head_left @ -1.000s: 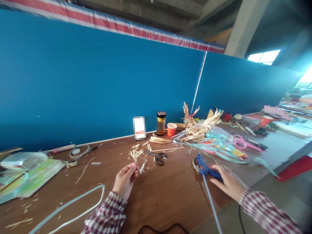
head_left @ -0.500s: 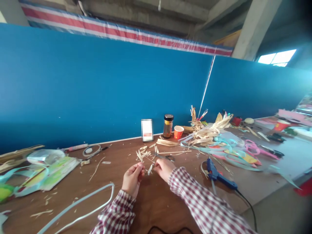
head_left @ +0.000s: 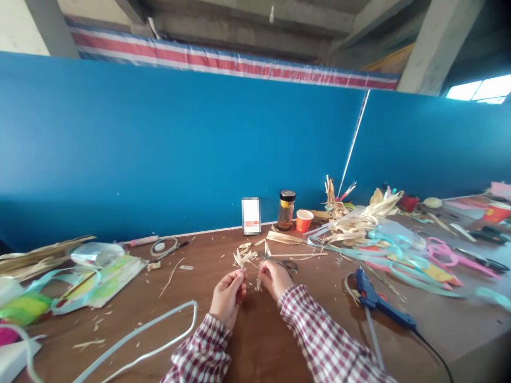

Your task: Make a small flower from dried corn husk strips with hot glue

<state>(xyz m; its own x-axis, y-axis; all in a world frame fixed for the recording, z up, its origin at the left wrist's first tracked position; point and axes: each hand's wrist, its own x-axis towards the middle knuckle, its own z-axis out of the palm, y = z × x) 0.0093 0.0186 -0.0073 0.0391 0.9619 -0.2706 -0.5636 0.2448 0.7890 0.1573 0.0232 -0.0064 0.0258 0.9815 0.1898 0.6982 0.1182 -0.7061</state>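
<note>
My left hand (head_left: 229,298) is closed in a pinch, with thumb and forefinger on a small cluster of pale dried husk strips (head_left: 240,259) that fans out above the fingertips. Just to the right, my right hand (head_left: 274,279) has its fingers pressed together; whatever they hold is too small to make out. A pale scrap (head_left: 258,284) shows beside those fingertips. Scissors (head_left: 288,264) lie partly hidden behind my right hand. Loose husk pieces (head_left: 246,246) are scattered on the brown table just beyond both hands.
A blue glue gun (head_left: 373,299) with a cord lies to the right. Behind stand a dark-lidded jar (head_left: 286,210) and an orange paper cup (head_left: 304,221). Husks (head_left: 359,223), turquoise ribbon (head_left: 403,266) and pink scissors (head_left: 449,254) crowd the right. A pale bent tube (head_left: 147,319) lies left.
The view has swung slightly left, so things sit farther right in the picture. Both hands stay pinched near each other; the pale scrap by my right fingertips looks different.
</note>
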